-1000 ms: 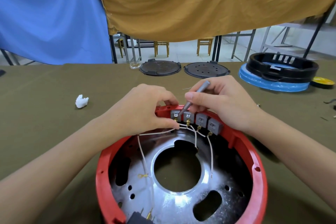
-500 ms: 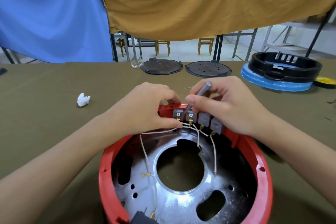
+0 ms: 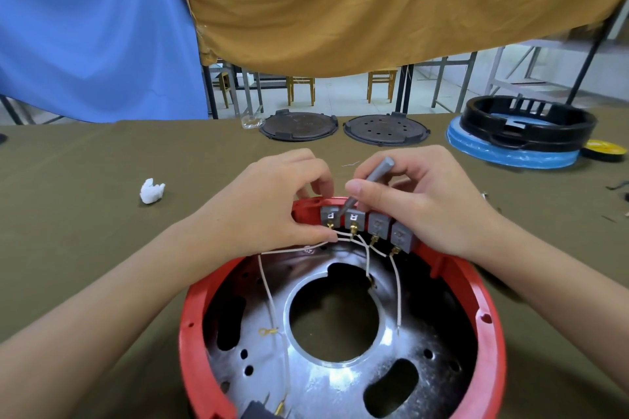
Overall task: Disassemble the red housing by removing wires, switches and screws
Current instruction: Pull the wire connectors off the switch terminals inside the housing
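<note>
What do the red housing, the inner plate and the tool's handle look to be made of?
Red housing: likely moulded plastic, with an even colour, a soft sheen and moulded screw bosses. Inner plate: metal, probably steel or aluminium, bright and mirror-like with punched holes. Tool handle: grey and matte; whether metal or plastic, I cannot tell.

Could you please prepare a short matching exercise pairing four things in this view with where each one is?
Things:
1. grey tool
2. white crumpled scrap
3. black ring
4. grey switch blocks

Places:
A. on the blue disc, far right of the table
B. in a row along the far inner wall of the red housing
C. pinched in the right hand, tip down at the switches
D. alone on the olive cloth, left of the left hand

Pairs: 1-C, 2-D, 3-A, 4-B
</note>
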{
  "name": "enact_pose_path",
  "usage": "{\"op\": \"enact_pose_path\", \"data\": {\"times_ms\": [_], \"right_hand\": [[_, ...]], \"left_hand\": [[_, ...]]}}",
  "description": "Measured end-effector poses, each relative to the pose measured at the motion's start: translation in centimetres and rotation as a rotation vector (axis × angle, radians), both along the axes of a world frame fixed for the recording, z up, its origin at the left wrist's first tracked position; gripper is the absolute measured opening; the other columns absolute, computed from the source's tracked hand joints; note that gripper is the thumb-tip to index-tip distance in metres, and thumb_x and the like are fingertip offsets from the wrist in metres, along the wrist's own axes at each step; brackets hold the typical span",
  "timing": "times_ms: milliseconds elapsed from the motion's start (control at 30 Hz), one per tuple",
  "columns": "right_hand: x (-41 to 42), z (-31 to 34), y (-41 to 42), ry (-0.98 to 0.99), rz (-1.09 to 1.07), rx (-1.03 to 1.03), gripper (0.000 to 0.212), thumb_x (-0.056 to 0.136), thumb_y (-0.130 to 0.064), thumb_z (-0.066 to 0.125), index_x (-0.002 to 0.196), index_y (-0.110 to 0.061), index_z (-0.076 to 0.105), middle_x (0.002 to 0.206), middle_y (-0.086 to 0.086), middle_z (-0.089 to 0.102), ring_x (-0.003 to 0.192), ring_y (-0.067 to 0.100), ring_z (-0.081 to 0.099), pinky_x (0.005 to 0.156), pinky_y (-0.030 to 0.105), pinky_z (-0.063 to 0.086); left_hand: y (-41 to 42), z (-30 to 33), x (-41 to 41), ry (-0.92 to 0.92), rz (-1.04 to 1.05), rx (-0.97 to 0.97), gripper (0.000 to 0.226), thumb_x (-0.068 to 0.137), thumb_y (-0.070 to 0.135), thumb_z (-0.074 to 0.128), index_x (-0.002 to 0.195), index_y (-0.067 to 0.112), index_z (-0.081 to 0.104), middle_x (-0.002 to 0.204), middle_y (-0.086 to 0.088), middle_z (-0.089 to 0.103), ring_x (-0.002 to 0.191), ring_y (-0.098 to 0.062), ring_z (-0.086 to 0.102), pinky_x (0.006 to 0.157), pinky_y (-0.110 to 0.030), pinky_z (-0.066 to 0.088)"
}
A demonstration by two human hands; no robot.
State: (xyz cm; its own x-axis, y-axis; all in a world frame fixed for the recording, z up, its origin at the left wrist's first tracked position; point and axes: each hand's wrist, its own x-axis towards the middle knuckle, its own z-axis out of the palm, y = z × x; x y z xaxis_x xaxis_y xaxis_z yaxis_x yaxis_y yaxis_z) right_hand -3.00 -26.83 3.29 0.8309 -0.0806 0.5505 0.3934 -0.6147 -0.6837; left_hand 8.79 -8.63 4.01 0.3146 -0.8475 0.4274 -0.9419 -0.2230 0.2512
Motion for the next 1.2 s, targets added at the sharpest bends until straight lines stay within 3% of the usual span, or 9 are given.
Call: {"op": "enact_pose_path", "data": {"times_ms": [333, 500, 600, 700, 767, 900, 1067, 1167, 1200], "right_hand": [[-0.3, 0.0, -0.1, -0.021, 0.02, -0.101, 0.01, 0.086, -0.031, 0.071, 0.08, -0.023, 0.075, 0.071, 0.005, 0.069, 0.061, 0.04, 0.062, 0.055, 0.053, 0.049], [-0.1, 0.0, -0.1, 0.001, 0.006, -0.099, 0.012, 0.088, -0.03, 0.071, 0.082, -0.02, 0.075, 0.072, 0.006, 0.07, 0.064, 0.039, 0.063, 0.059, 0.055, 0.05], [0.1, 0.0, -0.2, 0.014, -0.008, -0.054, 0.012, 0.09, -0.022, 0.072, 0.079, -0.018, 0.075, 0.071, 0.002, 0.071, 0.067, 0.032, 0.064, 0.066, 0.053, 0.052], [0.3, 0.0, -0.2, 0.047, -0.02, 0.014, 0.014, 0.091, -0.018, 0.072, 0.078, -0.012, 0.075, 0.068, 0.003, 0.072, 0.068, 0.029, 0.067, 0.069, 0.046, 0.054], [0.4, 0.1, -0.3, 0.08, -0.023, 0.09, 0.015, 0.09, -0.019, 0.072, 0.079, -0.008, 0.074, 0.067, 0.006, 0.072, 0.066, 0.028, 0.068, 0.069, 0.041, 0.055], [0.3, 0.0, -0.1, 0.082, -0.033, 0.092, 0.016, 0.091, -0.021, 0.072, 0.08, -0.01, 0.074, 0.068, 0.006, 0.072, 0.066, 0.023, 0.069, 0.07, 0.039, 0.056], [-0.1, 0.0, 0.1, 0.012, -0.041, -0.077, 0.014, 0.091, -0.024, 0.072, 0.079, -0.017, 0.074, 0.068, -0.002, 0.071, 0.064, 0.021, 0.066, 0.064, 0.042, 0.053], [-0.2, 0.1, 0.2, 0.023, -0.043, -0.08, 0.014, 0.091, -0.023, 0.072, 0.078, -0.018, 0.074, 0.068, -0.002, 0.07, 0.063, 0.016, 0.064, 0.063, 0.037, 0.051], [-0.1, 0.1, 0.2, 0.03, -0.043, -0.078, 0.013, 0.091, -0.022, 0.073, 0.079, -0.017, 0.074, 0.069, -0.001, 0.07, 0.064, 0.018, 0.065, 0.064, 0.037, 0.052]], "left_hand": [[-0.1, -0.1, 0.1, -0.044, -0.016, -0.012, 0.034, 0.068, 0.04, 0.085, 0.077, 0.024, 0.057, 0.089, 0.014, 0.052, 0.078, -0.004, 0.056, 0.07, -0.025, 0.046], [0.0, 0.2, -0.5, -0.275, -0.098, -0.003, 0.025, 0.07, 0.027, 0.087, 0.071, 0.018, 0.064, 0.082, 0.01, 0.047, 0.075, -0.009, 0.043, 0.063, -0.026, 0.037], [-0.1, 0.4, -1.0, -0.406, -0.186, 0.042, 0.014, 0.073, 0.018, 0.084, 0.072, 0.019, 0.07, 0.072, 0.017, 0.037, 0.067, -0.008, 0.042, 0.054, -0.025, 0.039], [0.0, 0.6, -1.3, -0.379, -0.212, 0.063, 0.008, 0.074, 0.016, 0.078, 0.07, 0.021, 0.073, 0.065, 0.019, 0.029, 0.059, -0.009, 0.048, 0.048, -0.028, 0.047], [-0.1, 0.8, -1.6, -0.338, -0.201, 0.077, 0.006, 0.076, 0.018, 0.075, 0.07, 0.021, 0.074, 0.059, 0.021, 0.025, 0.056, -0.004, 0.041, 0.047, -0.03, 0.048], [0.0, 0.8, -1.5, -0.273, -0.129, 0.087, 0.009, 0.076, 0.022, 0.078, 0.069, 0.023, 0.073, 0.054, 0.025, 0.028, 0.053, -0.003, 0.036, 0.05, -0.028, 0.045], [-0.1, 1.1, -1.8, -0.295, 0.157, 0.256, 0.033, 0.08, 0.057, 0.06, 0.063, 0.029, 0.054, 0.051, 0.013, 0.045, 0.057, -0.007, 0.046, 0.056, -0.026, 0.037], [0.4, 1.3, -2.9, -0.256, 0.272, 0.315, 0.032, 0.08, 0.056, 0.06, 0.066, 0.029, 0.051, 0.057, 0.02, 0.054, 0.054, -0.002, 0.045, 0.051, -0.023, 0.031], [0.6, 0.9, -3.5, -0.292, 0.308, 0.357, 0.029, 0.083, 0.054, 0.06, 0.072, 0.029, 0.049, 0.058, 0.016, 0.052, 0.057, -0.004, 0.048, 0.052, -0.024, 0.032]]}}
